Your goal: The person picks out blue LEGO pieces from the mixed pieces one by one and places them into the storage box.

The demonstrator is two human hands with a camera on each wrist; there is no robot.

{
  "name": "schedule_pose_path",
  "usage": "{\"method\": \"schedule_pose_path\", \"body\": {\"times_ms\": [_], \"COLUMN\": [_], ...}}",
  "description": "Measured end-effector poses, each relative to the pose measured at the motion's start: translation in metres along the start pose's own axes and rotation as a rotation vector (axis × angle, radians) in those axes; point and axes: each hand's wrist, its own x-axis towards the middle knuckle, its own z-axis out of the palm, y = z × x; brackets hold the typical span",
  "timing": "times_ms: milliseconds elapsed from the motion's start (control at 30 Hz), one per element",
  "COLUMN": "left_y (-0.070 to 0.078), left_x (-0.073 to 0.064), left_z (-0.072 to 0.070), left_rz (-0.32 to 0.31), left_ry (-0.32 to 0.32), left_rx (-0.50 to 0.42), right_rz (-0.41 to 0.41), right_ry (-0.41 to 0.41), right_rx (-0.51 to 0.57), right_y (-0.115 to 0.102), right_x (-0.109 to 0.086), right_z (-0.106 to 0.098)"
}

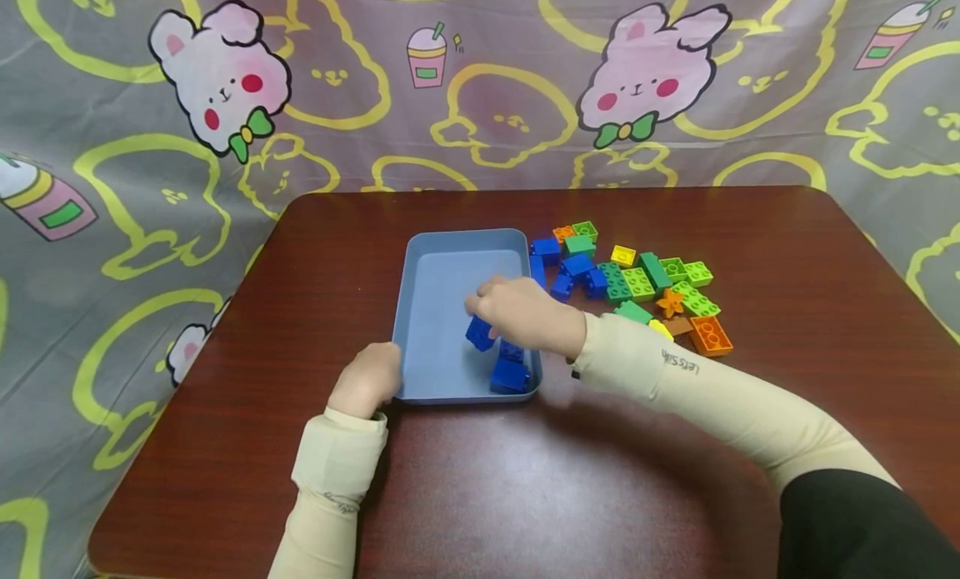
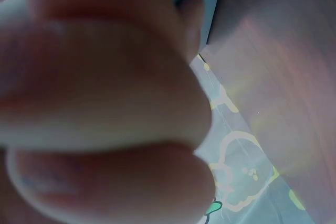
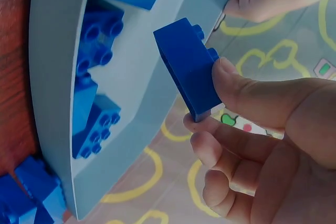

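My right hand (image 1: 525, 314) is over the right half of a grey-blue plastic tray (image 1: 435, 312). Thumb and fingertips pinch a blue toy building brick (image 3: 186, 69) by its end, and its studs face the thumb side in the right wrist view. Inside the tray, along its right wall, lie several other blue bricks (image 1: 510, 376), partly covered by the right hand in the head view. At the tray's near left side, my left hand (image 1: 369, 379) grips the rim with curled fingers. Blurred fingers (image 2: 105, 87) fill much of the left wrist view.
Loose blue bricks (image 1: 577, 267) lie just right of the tray. Beyond them spread green bricks (image 1: 617, 282), an orange brick (image 1: 710, 336), a yellow brick (image 1: 622, 256) and an orange flower-shaped piece (image 1: 671, 302). A patterned cloth (image 1: 495, 79) hangs behind the dark red-brown table (image 1: 330, 262).
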Motion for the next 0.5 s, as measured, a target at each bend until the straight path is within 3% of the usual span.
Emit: {"method": "schedule_pose_path", "body": {"times_ms": [500], "left_y": [0.001], "left_x": [0.0], "left_z": [0.0], "left_rz": [-0.013], "left_ry": [0.004], "left_rx": [-0.007], "right_rz": [-0.044], "right_ry": [-0.143], "right_rx": [0.073], "right_y": [-0.015], "right_x": [0.005], "right_z": [0.009]}}
